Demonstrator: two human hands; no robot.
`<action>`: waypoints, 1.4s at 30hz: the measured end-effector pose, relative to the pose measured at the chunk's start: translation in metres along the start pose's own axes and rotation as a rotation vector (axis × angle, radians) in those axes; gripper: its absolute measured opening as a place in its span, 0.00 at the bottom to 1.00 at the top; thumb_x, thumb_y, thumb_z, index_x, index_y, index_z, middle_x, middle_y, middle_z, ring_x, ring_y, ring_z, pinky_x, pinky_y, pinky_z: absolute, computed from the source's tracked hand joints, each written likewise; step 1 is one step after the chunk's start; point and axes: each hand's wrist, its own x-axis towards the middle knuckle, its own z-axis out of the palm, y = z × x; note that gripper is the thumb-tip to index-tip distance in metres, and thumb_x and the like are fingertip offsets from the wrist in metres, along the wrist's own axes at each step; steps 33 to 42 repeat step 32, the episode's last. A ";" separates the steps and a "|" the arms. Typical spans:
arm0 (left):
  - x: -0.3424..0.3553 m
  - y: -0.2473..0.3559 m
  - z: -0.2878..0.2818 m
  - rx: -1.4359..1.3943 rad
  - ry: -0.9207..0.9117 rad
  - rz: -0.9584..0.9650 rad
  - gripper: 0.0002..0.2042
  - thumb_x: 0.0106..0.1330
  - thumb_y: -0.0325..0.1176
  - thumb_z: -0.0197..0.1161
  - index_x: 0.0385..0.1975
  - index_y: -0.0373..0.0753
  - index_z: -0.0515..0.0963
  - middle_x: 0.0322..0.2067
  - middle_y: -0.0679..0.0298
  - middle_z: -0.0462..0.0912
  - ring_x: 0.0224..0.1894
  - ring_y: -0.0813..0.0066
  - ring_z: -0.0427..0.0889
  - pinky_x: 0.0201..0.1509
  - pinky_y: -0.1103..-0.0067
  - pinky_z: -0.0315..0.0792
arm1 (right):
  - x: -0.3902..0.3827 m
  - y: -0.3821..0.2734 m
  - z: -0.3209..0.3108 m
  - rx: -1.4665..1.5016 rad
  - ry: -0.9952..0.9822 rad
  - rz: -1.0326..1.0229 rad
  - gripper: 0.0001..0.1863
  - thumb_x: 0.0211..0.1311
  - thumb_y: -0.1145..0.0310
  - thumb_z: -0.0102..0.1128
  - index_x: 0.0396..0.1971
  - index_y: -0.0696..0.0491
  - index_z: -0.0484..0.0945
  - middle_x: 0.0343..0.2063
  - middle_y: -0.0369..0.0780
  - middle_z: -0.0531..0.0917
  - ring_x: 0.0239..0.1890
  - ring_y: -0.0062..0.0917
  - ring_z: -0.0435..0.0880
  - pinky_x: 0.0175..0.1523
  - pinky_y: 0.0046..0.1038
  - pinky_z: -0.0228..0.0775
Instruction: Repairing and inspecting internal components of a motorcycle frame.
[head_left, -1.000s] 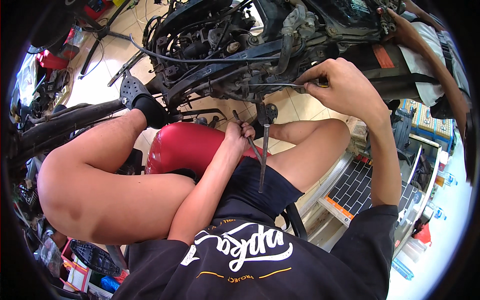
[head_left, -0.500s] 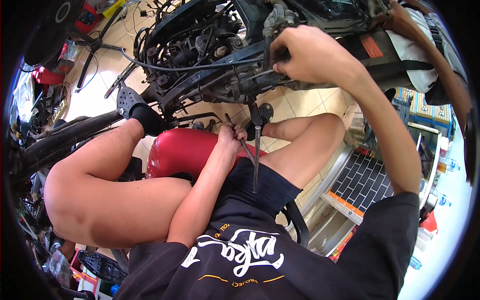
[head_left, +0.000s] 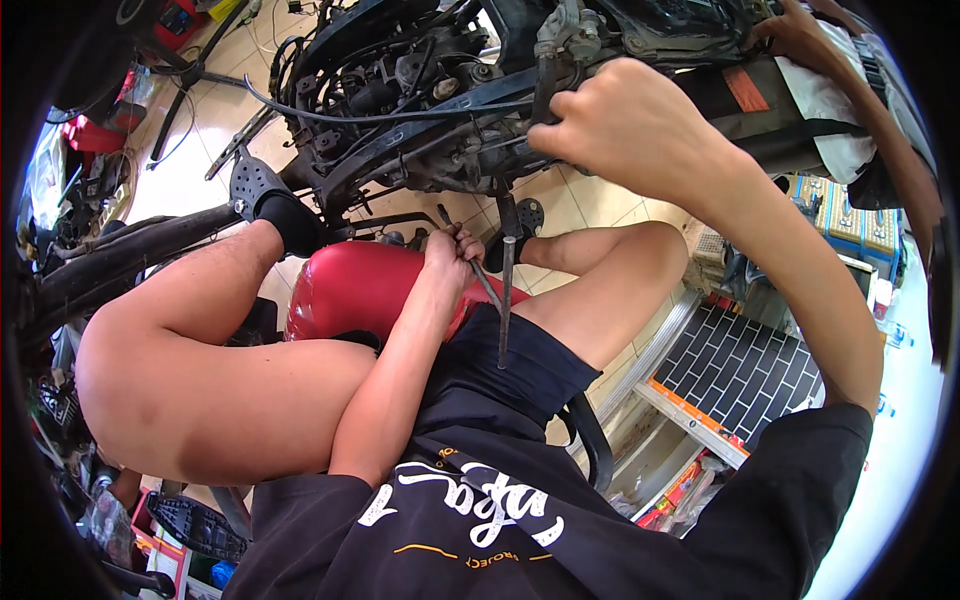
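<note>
My left hand [head_left: 455, 248] is closed around a slim dark metal rod [head_left: 488, 287], which slants down over my lap. Right beside it, a second metal rod [head_left: 505, 310] with a round end hangs below the bare motorcycle frame [head_left: 400, 140]. My right hand [head_left: 635, 130] is raised at the frame's right part, fingers curled, next to an upright grey metal fitting [head_left: 560, 40]. Whatever those fingers hold, if anything, is hidden. A long black cable [head_left: 400, 118] runs along the frame toward this hand. Under my left forearm lies a shiny red rounded piece [head_left: 355, 290].
Another person's hand [head_left: 785, 30] rests on the machine at the far right. A step rack with black brick-patterned panel [head_left: 745, 360] stands to my right. Patterned boxes [head_left: 850, 215] lie beyond it. Tools and parts crowd the left; a black treaded piece [head_left: 195, 525] lies lower left.
My right hand has turned, its knuckles now more toward the top, and its elbow has swung outward to the right. The left hand keeps its hold on the rod.
</note>
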 end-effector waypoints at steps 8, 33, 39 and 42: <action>0.000 0.002 0.000 0.040 -0.033 0.030 0.07 0.78 0.33 0.41 0.36 0.43 0.66 0.20 0.71 0.63 0.13 0.82 0.54 0.13 0.83 0.50 | -0.008 -0.002 0.016 -0.099 0.212 -0.034 0.05 0.54 0.64 0.66 0.21 0.46 0.84 0.20 0.34 0.86 0.28 0.25 0.88 0.36 0.29 0.76; 0.005 0.000 0.012 -0.007 0.000 -0.113 0.16 0.80 0.34 0.43 0.25 0.40 0.63 0.17 0.71 0.59 0.14 0.81 0.53 0.14 0.82 0.48 | 0.035 0.035 -0.023 0.796 -0.705 0.585 0.10 0.59 0.70 0.62 0.31 0.61 0.88 0.31 0.53 0.88 0.36 0.40 0.89 0.43 0.38 0.83; 0.005 0.000 0.012 -0.007 0.000 -0.113 0.16 0.80 0.34 0.43 0.25 0.40 0.63 0.17 0.71 0.59 0.14 0.81 0.53 0.14 0.82 0.48 | 0.035 0.035 -0.023 0.796 -0.705 0.585 0.10 0.59 0.70 0.62 0.31 0.61 0.88 0.31 0.53 0.88 0.36 0.40 0.89 0.43 0.38 0.83; 0.005 0.000 0.012 -0.007 0.000 -0.113 0.16 0.80 0.34 0.43 0.25 0.40 0.63 0.17 0.71 0.59 0.14 0.81 0.53 0.14 0.82 0.48 | 0.035 0.035 -0.023 0.796 -0.705 0.585 0.10 0.59 0.70 0.62 0.31 0.61 0.88 0.31 0.53 0.88 0.36 0.40 0.89 0.43 0.38 0.83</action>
